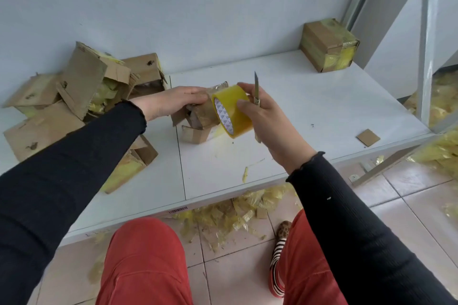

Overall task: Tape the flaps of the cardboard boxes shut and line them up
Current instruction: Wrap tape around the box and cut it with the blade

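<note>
1. The left hand (173,103) lay flat on top of a small cardboard box (198,116) near the middle of the white table (309,106), fingers straight and pressing down rather than curled round it.
2. That box sat with its flaps partly open, one loose flap sticking out at its near left corner; clear tape already showed on its top.
3. The right hand (265,116) gripped a roll of yellow tape (233,111), thumb and fingers curled round its outer face, the roll held just right of the box and touching or nearly touching it.
4. The same hand also pinched a slim knife (256,89) between its fingers, blade pointing up and away.
5. A heap of untaped boxes (74,96) stood on the far left of the table, flaps open and yellow tape scraps among them.
6. One taped box (327,44) stood alone at the far right corner, against the wall, well apart from the rest.
7. A small cardboard scrap (368,137) lay near the right edge of the table.
8. Crumpled tape scraps (235,215) littered the tiled floor under the near edge.
</note>
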{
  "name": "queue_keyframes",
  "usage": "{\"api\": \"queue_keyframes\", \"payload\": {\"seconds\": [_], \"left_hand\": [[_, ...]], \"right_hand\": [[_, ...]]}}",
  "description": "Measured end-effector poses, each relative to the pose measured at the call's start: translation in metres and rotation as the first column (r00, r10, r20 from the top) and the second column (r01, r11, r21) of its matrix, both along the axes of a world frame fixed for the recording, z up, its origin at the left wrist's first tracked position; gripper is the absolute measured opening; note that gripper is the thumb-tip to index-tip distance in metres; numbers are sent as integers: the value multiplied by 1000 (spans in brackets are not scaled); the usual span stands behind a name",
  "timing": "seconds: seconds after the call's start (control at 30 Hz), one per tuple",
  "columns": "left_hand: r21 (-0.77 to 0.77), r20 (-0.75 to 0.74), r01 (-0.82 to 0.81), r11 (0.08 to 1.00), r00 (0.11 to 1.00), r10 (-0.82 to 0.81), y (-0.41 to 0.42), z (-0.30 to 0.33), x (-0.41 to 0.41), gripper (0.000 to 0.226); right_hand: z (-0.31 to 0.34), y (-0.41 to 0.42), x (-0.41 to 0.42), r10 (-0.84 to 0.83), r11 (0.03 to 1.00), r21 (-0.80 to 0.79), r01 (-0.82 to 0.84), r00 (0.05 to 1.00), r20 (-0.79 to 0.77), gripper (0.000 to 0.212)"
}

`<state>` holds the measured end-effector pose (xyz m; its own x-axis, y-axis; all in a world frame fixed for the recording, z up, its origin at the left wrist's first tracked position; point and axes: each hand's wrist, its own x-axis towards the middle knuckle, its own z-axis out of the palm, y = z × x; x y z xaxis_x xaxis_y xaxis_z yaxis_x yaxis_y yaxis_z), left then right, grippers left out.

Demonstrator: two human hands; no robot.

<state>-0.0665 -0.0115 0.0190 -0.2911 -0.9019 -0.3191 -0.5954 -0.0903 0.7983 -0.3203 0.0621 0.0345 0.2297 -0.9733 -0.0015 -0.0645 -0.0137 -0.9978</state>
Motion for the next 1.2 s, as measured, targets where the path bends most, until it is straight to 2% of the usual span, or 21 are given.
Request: {"api": "queue_keyframes", "payload": {"seconds": [0.03,0.07,0.13,0.17,0.2,0.23,0.27,0.33,0.4,0.47,0.57,0.67,0.77,0.87,0.93,1.03,1.13,1.2], "left_hand": [[1,-1,-15,1000,1000,15,1,4,1,26],[-69,48,-43,997,998,46,1,5,2,26],[-334,195,-104,937,965,176,2,7,2,22],[-448,261,-82,890,940,218,3,7,0,22],[-488,294,-32,872,935,198,4,6,-3,24],[-463,290,10,886,947,141,4,3,-5,27],[-389,242,24,921,967,77,5,-1,-6,32],[-286,191,63,956,982,-8,8,-4,-5,51],[-344,303,114,932,953,-4,9,-11,-2,73],[-426,380,104,899,922,73,8,-20,0,75],[-420,333,46,907,937,106,6,-25,2,82],[-394,355,96,914,933,55,7,-26,6,94],[-403,427,159,901,904,32,7,-25,4,95],[-382,462,172,908,887,27,5,-23,0,95],[-371,491,185,910,871,23,4,-22,-1,95],[-357,521,196,913,853,21,3,-19,-5,99],[-335,454,136,933,890,33,-2,-12,-6,98],[-278,323,50,959,945,44,-10,-4,-1,93]], "right_hand": [[4,-6,1,21,1000,6,-21,1000,18,37],[8,-11,4,42,999,28,-43,999,24,40],[11,-22,13,69,996,50,-70,997,19,39],[12,-27,18,69,997,33,-69,998,7,34],[12,-32,23,50,999,-7,-50,998,-26,25],[11,-38,27,11,999,-36,-13,998,-66,15],[9,-43,30,-20,999,-45,16,996,-92,14],[4,-49,33,5,1000,10,-4,997,-81,29],[2,-47,32,74,995,68,-74,997,6,38],[1,-41,30,97,995,33,-98,995,30,39],[-3,-23,20,87,991,-95,-93,995,-57,28],[-13,4,10,70,988,-127,-83,993,-99,33],[-27,25,7,9,993,-119,-25,991,-137,36],[-50,35,8,-19,997,-77,-4,955,-295,36],[-65,34,10,0,1000,-4,-2,913,-409,36],[-75,27,13,46,991,131,12,901,-431,35],[-70,23,15,65,987,164,2,913,-402,36],[-62,24,11,58,991,134,-10,934,-352,36]]}}
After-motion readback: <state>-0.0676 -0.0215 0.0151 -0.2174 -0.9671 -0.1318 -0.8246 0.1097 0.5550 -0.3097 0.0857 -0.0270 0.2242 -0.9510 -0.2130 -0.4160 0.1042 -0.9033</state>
